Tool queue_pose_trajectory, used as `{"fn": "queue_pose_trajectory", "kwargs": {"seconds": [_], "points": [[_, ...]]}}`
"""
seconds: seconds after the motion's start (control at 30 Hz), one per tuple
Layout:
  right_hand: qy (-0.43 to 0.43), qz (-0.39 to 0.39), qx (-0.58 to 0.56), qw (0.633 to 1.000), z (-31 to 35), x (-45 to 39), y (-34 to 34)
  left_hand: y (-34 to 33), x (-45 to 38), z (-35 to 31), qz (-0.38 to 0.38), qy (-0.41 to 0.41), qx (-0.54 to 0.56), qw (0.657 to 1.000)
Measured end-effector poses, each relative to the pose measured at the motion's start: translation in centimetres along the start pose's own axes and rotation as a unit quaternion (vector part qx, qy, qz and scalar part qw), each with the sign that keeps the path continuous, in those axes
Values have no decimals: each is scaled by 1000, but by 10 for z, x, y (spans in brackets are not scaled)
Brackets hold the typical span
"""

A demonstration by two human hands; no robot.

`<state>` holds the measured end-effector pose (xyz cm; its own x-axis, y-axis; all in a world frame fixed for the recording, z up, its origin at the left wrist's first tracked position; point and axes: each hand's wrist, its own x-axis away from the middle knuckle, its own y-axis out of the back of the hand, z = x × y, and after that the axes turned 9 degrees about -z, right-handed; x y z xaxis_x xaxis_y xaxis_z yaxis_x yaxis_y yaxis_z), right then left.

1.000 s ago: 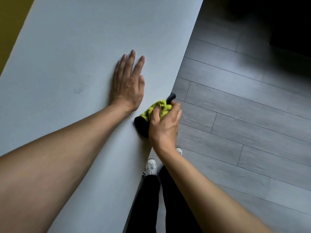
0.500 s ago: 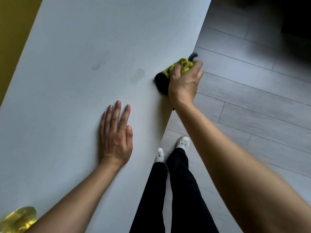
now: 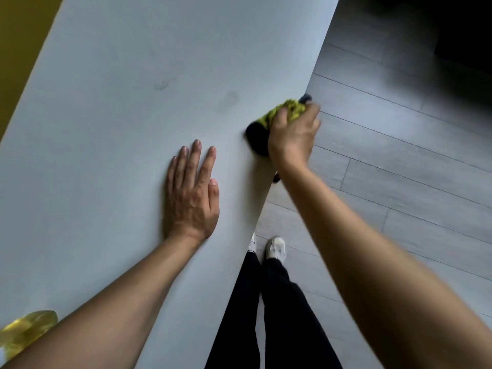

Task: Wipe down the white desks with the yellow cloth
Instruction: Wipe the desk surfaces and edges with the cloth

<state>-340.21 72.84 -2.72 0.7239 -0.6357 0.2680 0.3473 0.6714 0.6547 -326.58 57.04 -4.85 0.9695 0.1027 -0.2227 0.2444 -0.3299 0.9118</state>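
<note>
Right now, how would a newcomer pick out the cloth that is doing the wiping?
Find the white desk and follow its right edge beside the grey floor. There the right hand grips a bunched yellow cloth, the only bright yellow-green thing on that edge, with a black part.

The left hand (image 3: 193,194) sits a little left of the frame's centre, palm down, fingers straight and close together, pointing toward the top of the frame, thumb tucked alongside. Its bare forearm runs down to the lower left corner. The right hand (image 3: 291,134) is right of centre and higher in the frame, slightly blurred, knuckles up, fingers curled and gripping a bunched wad beneath them. Its wrist bends and the bare forearm stretches down to the lower right corner. Between the two arms at bottom centre are two legs in black trousers and pale shoes
</note>
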Motion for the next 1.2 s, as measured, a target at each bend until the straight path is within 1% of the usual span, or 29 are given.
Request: {"fn": "queue_pose_trajectory", "kwargs": {"seconds": [0.13,0.23,0.37,0.47,0.57,0.63,0.77,0.9,1.0,1.1,1.2], "points": [[0,1,8,1000,28,-44,-6,0,0,-1,-1,2,7,1000],[10,4,-1,1000,19,-36,-5,1,1,-1,1,2,7,1000],[36,4,-7,999,-30,35,7,2,1,-2,4,-4,-2,1000],[53,32,-26,998,-77,114,24,3,2,-3,12,-3,-7,1000],[47,71,-25,996,-110,176,42,4,2,-1,20,-4,-16,1000],[33,80,-1,996,-119,188,46,3,0,0,35,-7,-12,999],[42,76,-9,996,-105,163,42,13,29,9,47,-17,-20,999],[28,35,-18,999,-70,108,25,38,102,24,39,30,-37,998],[34,20,-6,999,-53,83,18,60,150,38,49,41,-42,997],[33,20,-12,999,-52,78,17,74,184,54,57,28,-62,996],[34,19,-20,999,-63,96,18,75,189,63,62,16,-70,995]]}}
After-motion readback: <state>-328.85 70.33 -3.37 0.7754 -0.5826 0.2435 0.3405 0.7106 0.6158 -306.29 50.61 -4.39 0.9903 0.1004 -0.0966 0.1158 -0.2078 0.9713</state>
